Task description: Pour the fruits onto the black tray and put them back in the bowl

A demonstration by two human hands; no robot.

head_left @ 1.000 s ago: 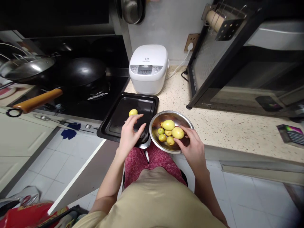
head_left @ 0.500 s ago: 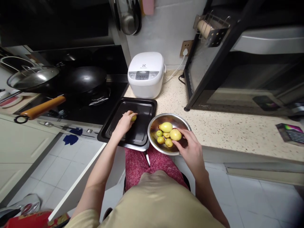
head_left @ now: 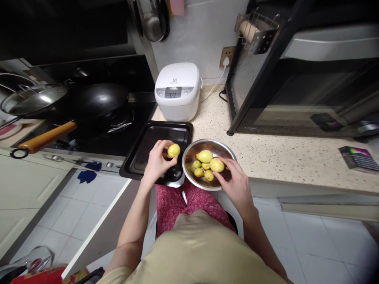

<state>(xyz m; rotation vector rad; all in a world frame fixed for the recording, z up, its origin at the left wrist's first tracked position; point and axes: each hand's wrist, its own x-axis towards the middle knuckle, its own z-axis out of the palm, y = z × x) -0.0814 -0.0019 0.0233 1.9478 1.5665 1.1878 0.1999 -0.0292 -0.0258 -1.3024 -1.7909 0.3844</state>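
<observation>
On the worktop (head_left: 281,157) we see a white rice cooker (head_left: 177,106) lettered Electrolux, its display digits too small to read; nearer, a black tray (head_left: 148,150), with a metal bowl (head_left: 219,147) to its right. Our left hand (head_left: 154,163) grasps a yellow fruit (head_left: 174,150) over the tray; our right hand (head_left: 239,184) grips a second yellow fruit (head_left: 217,165) in the bowl, beside five others (head_left: 205,156).

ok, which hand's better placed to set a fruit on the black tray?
Left, probably: the left hand holds a yellow fruit above the black tray; the right hand grips another fruit over the metal bowl.
</observation>
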